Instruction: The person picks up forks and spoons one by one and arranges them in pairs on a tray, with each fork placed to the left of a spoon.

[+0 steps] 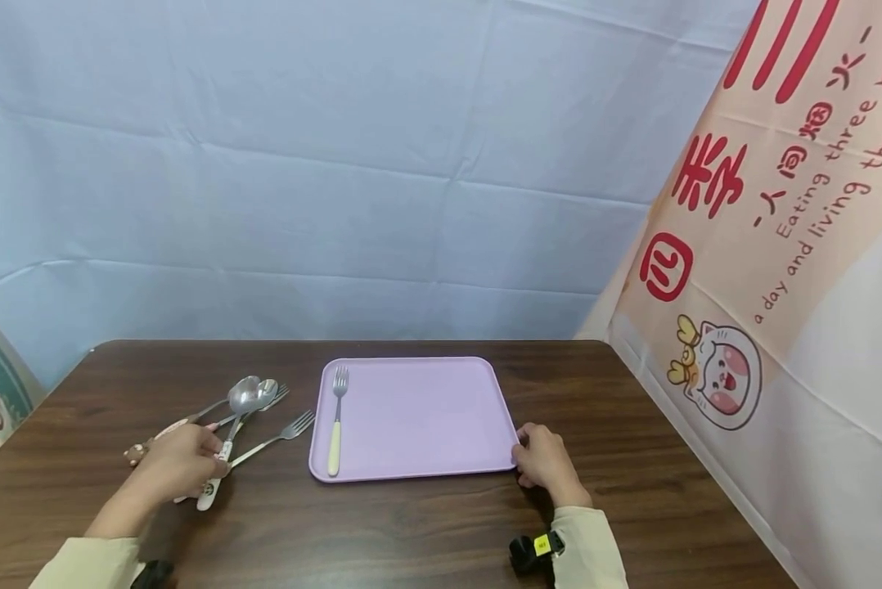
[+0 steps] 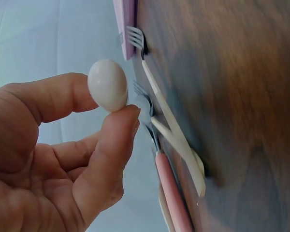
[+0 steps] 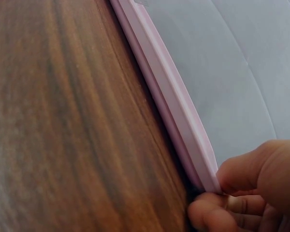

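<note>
My left hand (image 1: 172, 466) pinches a spoon (image 1: 244, 397) by its white handle, between thumb and finger. The handle's rounded end (image 2: 108, 85) faces the camera in the left wrist view. Beside and under that hand lie other pieces of cutlery, among them a fork (image 1: 297, 425) with a pale handle and a second spoon (image 1: 267, 391). A lilac tray (image 1: 426, 417) lies flat at the middle, with a yellow-handled fork (image 1: 335, 442) along its left side. My right hand (image 1: 547, 462) grips the tray's near right corner, thumb at the rim and fingers below it.
The dark wooden table (image 1: 411, 532) carries everything. A pale blue cloth (image 1: 338, 204) hangs behind it, and a printed cloth (image 1: 802, 245) hangs along the right side. In the left wrist view, a pink-handled utensil (image 2: 173, 193) lies by pale-handled forks.
</note>
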Action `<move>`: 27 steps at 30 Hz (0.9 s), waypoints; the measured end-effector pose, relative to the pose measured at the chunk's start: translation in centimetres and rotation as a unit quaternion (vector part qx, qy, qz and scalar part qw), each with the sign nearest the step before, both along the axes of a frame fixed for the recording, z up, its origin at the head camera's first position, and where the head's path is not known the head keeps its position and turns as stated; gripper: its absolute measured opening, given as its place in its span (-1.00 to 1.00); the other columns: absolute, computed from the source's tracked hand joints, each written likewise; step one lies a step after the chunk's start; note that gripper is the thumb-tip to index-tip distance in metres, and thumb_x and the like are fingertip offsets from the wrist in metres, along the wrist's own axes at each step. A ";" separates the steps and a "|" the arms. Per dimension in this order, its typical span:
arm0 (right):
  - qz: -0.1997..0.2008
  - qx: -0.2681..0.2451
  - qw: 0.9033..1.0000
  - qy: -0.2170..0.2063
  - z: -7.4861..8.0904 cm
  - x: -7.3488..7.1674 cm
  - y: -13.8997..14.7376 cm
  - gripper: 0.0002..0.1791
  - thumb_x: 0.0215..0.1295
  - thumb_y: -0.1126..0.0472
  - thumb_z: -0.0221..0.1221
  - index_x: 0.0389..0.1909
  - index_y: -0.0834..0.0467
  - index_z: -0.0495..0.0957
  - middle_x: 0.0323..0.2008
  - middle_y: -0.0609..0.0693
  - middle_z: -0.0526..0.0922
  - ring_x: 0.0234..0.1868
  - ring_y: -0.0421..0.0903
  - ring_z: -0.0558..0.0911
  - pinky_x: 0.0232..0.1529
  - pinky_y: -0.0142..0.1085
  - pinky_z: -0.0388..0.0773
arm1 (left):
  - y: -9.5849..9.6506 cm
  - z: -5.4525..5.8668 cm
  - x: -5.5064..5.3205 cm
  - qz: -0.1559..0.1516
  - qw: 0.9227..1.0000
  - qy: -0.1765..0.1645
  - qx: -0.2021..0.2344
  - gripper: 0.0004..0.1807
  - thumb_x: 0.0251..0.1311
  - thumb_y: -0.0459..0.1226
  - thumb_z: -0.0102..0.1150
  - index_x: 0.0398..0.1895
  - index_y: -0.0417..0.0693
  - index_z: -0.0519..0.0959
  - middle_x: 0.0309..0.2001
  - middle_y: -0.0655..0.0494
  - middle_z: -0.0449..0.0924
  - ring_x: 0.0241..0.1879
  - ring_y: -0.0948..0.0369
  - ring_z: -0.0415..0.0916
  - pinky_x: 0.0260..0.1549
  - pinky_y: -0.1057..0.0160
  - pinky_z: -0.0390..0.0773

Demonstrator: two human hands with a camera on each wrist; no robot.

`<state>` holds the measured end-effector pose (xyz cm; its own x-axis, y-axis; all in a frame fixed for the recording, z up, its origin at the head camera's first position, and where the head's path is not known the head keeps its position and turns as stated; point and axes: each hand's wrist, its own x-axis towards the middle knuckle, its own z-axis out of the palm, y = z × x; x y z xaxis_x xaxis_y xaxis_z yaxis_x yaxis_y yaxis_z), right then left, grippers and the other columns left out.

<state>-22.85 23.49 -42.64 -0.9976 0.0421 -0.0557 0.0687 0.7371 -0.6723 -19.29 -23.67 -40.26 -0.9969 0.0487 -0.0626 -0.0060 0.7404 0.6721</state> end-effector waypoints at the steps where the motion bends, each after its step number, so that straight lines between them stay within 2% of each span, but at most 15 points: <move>1: 0.001 0.000 1.000 0.000 0.0 0.0 0.0 -0.77 0.16 0.41 0.03 -0.16 0.43 0.44 -0.66 0.07 0.47 -0.75 -0.11 0.52 -0.69 -0.28 0.51 | 0.1 0.0 0.0 0.003 1.000 -0.003 0.009 -0.76 -0.15 -0.46 0.22 -0.35 -0.46 0.51 -0.48 0.00 0.51 -0.70 0.20 0.45 -0.70 0.20 0.51; 6: 0.002 0.002 1.000 0.000 -0.1 0.0 0.0 -0.78 0.16 0.42 0.03 -0.18 0.42 0.45 -0.66 0.07 0.47 -0.75 -0.12 0.52 -0.69 -0.29 0.51 | 1.0 0.0 -0.1 0.006 1.000 0.004 0.007 -0.83 -0.17 -0.44 0.22 -0.44 -0.38 0.53 -0.56 0.06 0.50 -0.69 0.20 0.49 -0.68 0.25 0.53; 12: 0.002 0.006 1.000 0.003 0.0 0.1 0.0 -0.79 0.15 0.41 0.03 -0.19 0.42 0.45 -0.66 0.07 0.47 -0.75 -0.12 0.52 -0.69 -0.28 0.51 | 2.5 -0.1 -0.7 0.015 0.999 0.002 0.031 -0.80 -0.16 -0.43 0.25 -0.42 -0.41 0.56 -0.57 0.04 0.53 -0.69 0.16 0.54 -0.65 0.22 0.55; 18: 0.000 0.008 1.000 0.001 0.1 0.0 0.0 -0.79 0.15 0.41 0.03 -0.19 0.41 0.45 -0.66 0.07 0.48 -0.75 -0.12 0.52 -0.69 -0.28 0.51 | 4.1 -0.4 -1.5 0.015 0.999 0.012 0.041 -0.80 -0.19 -0.42 0.27 -0.43 -0.39 0.57 -0.57 0.05 0.53 -0.69 0.18 0.53 -0.67 0.25 0.55; 27: 0.000 0.011 1.000 0.002 0.0 -0.2 0.0 -0.79 0.14 0.41 0.03 -0.19 0.40 0.46 -0.66 0.07 0.48 -0.76 -0.12 0.52 -0.69 -0.29 0.51 | 6.2 -0.4 -2.2 0.022 0.998 0.020 0.053 -0.84 -0.22 -0.41 0.27 -0.49 -0.34 0.58 -0.62 0.07 0.53 -0.70 0.19 0.53 -0.66 0.25 0.55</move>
